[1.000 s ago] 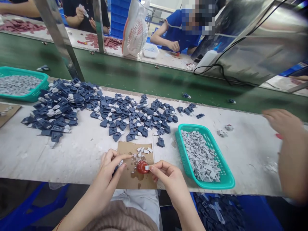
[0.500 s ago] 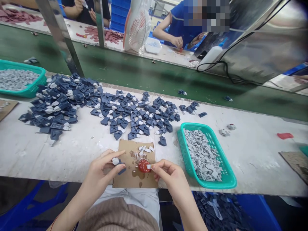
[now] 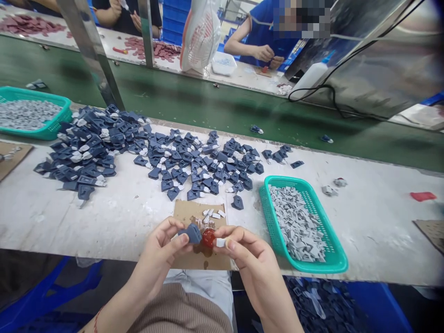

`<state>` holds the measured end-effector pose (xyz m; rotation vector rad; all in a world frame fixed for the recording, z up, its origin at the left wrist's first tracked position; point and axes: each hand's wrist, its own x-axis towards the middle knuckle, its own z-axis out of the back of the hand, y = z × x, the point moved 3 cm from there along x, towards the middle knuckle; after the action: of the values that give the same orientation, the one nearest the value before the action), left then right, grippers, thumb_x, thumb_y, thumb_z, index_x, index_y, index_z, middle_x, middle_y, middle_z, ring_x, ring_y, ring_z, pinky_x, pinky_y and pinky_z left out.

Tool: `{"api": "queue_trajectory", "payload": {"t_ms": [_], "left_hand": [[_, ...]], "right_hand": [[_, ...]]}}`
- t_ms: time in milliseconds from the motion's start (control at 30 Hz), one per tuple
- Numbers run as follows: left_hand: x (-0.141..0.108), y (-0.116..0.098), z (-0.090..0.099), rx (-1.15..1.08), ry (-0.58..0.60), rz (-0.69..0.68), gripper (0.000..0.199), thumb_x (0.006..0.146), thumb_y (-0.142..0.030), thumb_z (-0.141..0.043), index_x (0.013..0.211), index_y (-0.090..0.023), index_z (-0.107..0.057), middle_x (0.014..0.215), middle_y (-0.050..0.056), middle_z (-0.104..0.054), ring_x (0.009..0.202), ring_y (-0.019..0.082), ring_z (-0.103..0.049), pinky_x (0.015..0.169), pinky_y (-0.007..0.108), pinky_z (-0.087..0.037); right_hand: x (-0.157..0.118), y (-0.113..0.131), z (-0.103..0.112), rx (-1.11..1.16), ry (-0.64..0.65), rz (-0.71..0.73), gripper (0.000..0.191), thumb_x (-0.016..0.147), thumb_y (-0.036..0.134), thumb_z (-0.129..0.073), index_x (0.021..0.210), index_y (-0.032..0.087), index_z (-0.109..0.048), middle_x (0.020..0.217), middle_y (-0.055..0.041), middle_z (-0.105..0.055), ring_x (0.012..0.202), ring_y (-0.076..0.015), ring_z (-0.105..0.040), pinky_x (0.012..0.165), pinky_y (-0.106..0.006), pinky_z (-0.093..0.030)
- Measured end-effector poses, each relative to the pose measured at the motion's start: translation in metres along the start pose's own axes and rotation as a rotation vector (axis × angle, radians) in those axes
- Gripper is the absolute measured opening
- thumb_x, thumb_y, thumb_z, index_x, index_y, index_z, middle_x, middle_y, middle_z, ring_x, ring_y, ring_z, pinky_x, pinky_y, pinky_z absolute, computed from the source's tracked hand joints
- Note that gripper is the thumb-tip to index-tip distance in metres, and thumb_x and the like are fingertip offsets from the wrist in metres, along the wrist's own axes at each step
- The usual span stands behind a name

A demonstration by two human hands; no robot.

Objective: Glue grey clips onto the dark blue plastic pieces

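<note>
One navy piece [image 3: 193, 233] is clamped in the left grip [image 3: 163, 243], one white tab [image 3: 219, 242] in the right grip [image 3: 252, 249].

Bright, diffuse lighting; pale glare on the metal panel [image 3: 378, 69], far right; deep shade beneath the white table [image 3: 374, 208]. Wide-angle stretching and softness toward the margins; a far co-worker [image 3: 263, 27] partly pixelated.

Over the near edge of a white worktable [image 3: 114, 222], a left hand [image 3: 163, 243] holds a dark blue part [image 3: 193, 233] and a right hand [image 3: 251, 252] pinches a small grey piece [image 3: 220, 242]. Near them, a glossy round red object [image 3: 208, 237] sits on brown cardboard [image 3: 183, 211]. A teal basket [image 3: 342, 261] of grey pieces stands right; a blue heap [image 3: 90, 143] lies far left. Beyond a green strip [image 3: 173, 99] sits a person in blue [image 3: 256, 41].
</note>
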<state>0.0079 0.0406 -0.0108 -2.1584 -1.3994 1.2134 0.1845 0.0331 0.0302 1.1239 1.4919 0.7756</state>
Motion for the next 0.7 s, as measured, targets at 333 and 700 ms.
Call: {"api": "queue_trajectory", "payload": {"t_ms": [333,700], "left_hand": [[-0.001,0.007,-0.013,-0.256,-0.096,0.291,0.037,0.05,-0.024,-0.097,0.077,-0.011,-0.076,0.08,0.003,-0.075,0.067,0.013,-0.071,0.063,0.018,-0.061],[-0.003,0.008,-0.014,-0.21,0.014,0.242,0.025,0.065,-0.028,-0.091,0.077,-0.014,-0.075,0.074,0.0,-0.069,0.066,0.009,-0.067,0.065,0.016,-0.058]], "right_hand": [[-0.009,0.017,-0.014,-0.521,0.131,0.458,0.01,0.09,0.017,-0.069,0.086,0.026,-0.071,0.111,-0.0024,-0.072,0.109,-0.0172,-0.067,0.094,-0.027,-0.052],[-0.008,0.025,-0.022,-0.68,0.127,0.531,0.014,0.088,0.012,-0.069,0.082,0.025,-0.067,0.099,0.0005,-0.074,0.096,-0.0139,-0.071,0.084,-0.021,-0.054]]}}
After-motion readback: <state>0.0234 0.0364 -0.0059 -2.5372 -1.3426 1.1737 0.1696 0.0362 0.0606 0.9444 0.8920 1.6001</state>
